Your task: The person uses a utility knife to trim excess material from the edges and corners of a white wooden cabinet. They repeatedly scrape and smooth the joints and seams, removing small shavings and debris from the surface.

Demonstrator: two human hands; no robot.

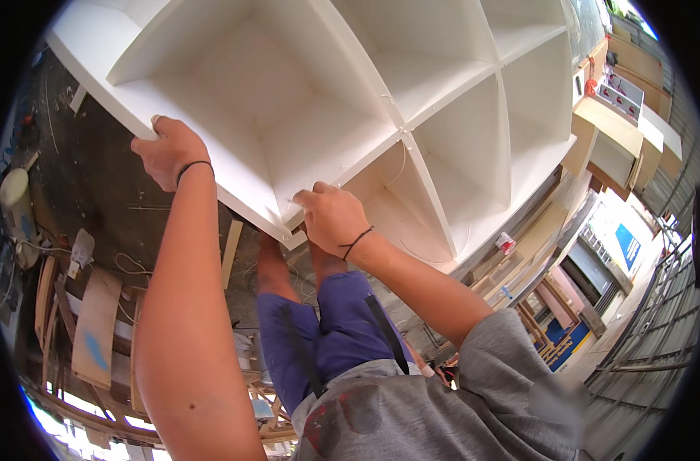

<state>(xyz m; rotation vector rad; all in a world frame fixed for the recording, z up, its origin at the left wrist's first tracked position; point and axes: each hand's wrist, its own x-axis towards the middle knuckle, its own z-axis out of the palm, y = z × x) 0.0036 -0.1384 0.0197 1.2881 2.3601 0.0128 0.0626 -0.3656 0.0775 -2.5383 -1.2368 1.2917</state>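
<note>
A big white shelf unit (pixel 350 100) with square compartments fills the upper view, tilted over the dark workshop floor (pixel 96 177), so it looks mid-handling and not yet set in a final position. The left hand (pixel 168 151) clasps its outer side panel edge; the right hand (pixel 333 217) closes around the lower front corner. Wood offcuts (pixel 96 323) lie below.

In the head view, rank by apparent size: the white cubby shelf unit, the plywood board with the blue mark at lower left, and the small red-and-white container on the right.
1. White cubby shelf unit, by far the largest
2. Plywood board
3. Red-and-white container, smallest, though it lies farther from the camera
</note>
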